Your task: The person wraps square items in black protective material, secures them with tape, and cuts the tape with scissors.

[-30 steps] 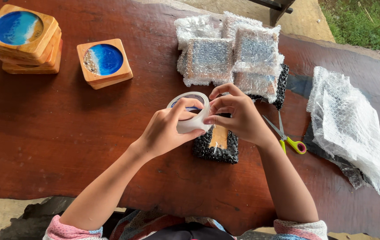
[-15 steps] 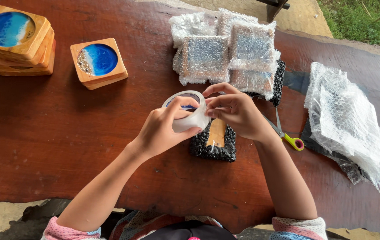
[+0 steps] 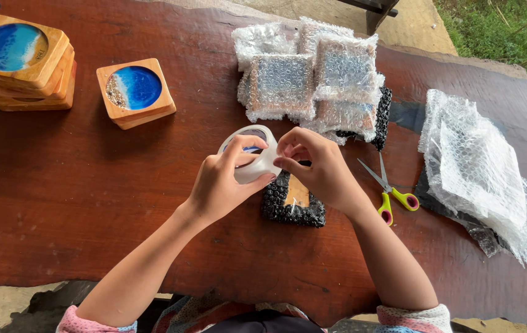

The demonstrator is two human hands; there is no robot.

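My left hand (image 3: 221, 184) grips a roll of clear tape (image 3: 252, 155) above the dark red wooden table (image 3: 90, 185). My right hand (image 3: 316, 166) pinches at the roll's right edge with thumb and fingertips, picking at the tape end. Just below both hands lies a square coaster wrapped in black bubble wrap (image 3: 291, 203), its wooden face showing through a gap in the wrap.
A stack of wooden coasters with blue centres (image 3: 23, 61) sits far left, another coaster pair (image 3: 135, 91) beside it. Clear bubble-wrapped parcels (image 3: 309, 80) are piled behind my hands. Yellow-handled scissors (image 3: 393, 191) lie to the right, by a heap of bubble wrap sheets (image 3: 482, 166).
Both hands and the tape roll have drifted slightly left. My right fingers have curled tighter onto the roll's edge, uncovering the scissors' handles.
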